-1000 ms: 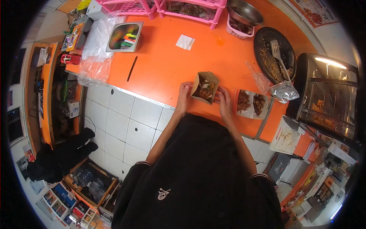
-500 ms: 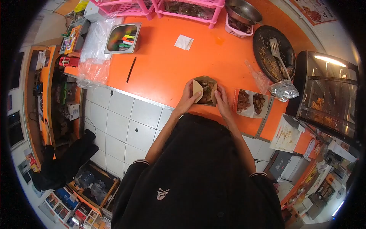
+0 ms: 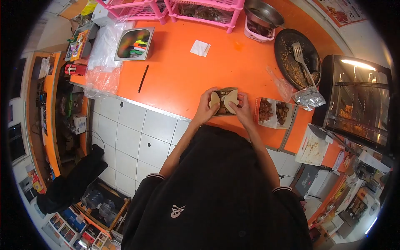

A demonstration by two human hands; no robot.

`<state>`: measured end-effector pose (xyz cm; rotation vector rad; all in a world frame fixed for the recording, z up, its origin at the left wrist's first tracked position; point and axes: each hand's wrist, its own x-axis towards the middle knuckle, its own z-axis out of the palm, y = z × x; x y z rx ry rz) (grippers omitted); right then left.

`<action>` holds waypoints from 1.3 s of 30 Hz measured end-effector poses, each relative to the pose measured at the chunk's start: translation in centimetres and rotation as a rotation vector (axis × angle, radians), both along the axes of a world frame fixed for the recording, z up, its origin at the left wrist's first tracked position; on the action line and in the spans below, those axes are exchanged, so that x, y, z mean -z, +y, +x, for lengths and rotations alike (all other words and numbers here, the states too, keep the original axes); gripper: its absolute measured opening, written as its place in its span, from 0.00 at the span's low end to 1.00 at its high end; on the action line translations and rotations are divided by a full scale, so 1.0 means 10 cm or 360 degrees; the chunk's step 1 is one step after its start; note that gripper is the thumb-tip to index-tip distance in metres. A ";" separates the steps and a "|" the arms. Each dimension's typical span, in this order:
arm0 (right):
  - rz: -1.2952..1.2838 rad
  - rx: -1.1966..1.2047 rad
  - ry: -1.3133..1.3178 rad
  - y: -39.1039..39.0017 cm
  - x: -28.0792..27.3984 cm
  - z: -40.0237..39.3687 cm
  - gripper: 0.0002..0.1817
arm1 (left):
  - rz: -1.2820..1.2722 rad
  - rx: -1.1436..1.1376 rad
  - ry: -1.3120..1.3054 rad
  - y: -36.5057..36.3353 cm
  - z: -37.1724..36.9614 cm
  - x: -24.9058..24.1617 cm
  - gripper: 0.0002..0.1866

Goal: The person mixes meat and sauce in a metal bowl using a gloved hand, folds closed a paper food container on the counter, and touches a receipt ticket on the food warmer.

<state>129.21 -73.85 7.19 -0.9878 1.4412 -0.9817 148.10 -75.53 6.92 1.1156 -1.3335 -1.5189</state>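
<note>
The orange worktop (image 3: 183, 75) fills the upper part of the view, its near edge running along white wall tiles. At its right end stands a glass-fronted warmer (image 3: 358, 100) with a lit interior. Pink racks (image 3: 200, 6) line the far edge, with a metal bowl (image 3: 263, 12) beside them and a round dark pan (image 3: 298, 56) holding a metal spatula (image 3: 303, 60) nearer the right end. A steel tray of coloured markers (image 3: 133, 41) sits towards the far left corner, next to crumpled clear plastic (image 3: 104, 54). A divided tray of fried pieces (image 3: 274, 111) rests by the near edge, just right of the hands, with a wad of foil (image 3: 308, 98) touching its far side.

Close to the near edge, in front of the person, sits the brown paper food box (image 3: 223, 102), its pale flaps folded partway inward over the dark food. The left hand (image 3: 206, 107) curls around the box's left side, its grip pressing a flap down. The right hand (image 3: 243, 109) closes on the right side, fingers bearing on the other flap.

A black pen (image 3: 143, 78) and a white paper square (image 3: 200, 47) lie well apart, farther back.
</note>
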 end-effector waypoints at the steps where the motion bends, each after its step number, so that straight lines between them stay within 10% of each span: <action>1: -0.0007 -0.0004 -0.0001 -0.02 -0.13 0.03 0.26 | -0.0152 -0.0026 -0.0081 0.01 -0.01 -0.02 0.30; 10: -0.0367 0.0363 0.0520 0.26 -0.21 0.04 0.13 | -0.0551 -0.0318 -0.0439 0.07 0.00 -0.08 0.19; 17: -0.0474 -0.0394 0.0569 0.57 -0.76 -0.01 0.13 | -0.1004 -0.0054 -0.0812 0.11 0.12 -0.19 0.10; 35: -0.0757 -0.0419 0.0877 0.38 -0.65 -0.02 0.12 | -0.0412 0.0609 -0.0805 0.26 0.09 -0.53 0.22; 39: -0.1023 -0.0742 0.0813 0.32 -0.45 -0.08 0.10 | -0.0858 0.0571 -0.1105 0.18 0.09 -0.61 0.27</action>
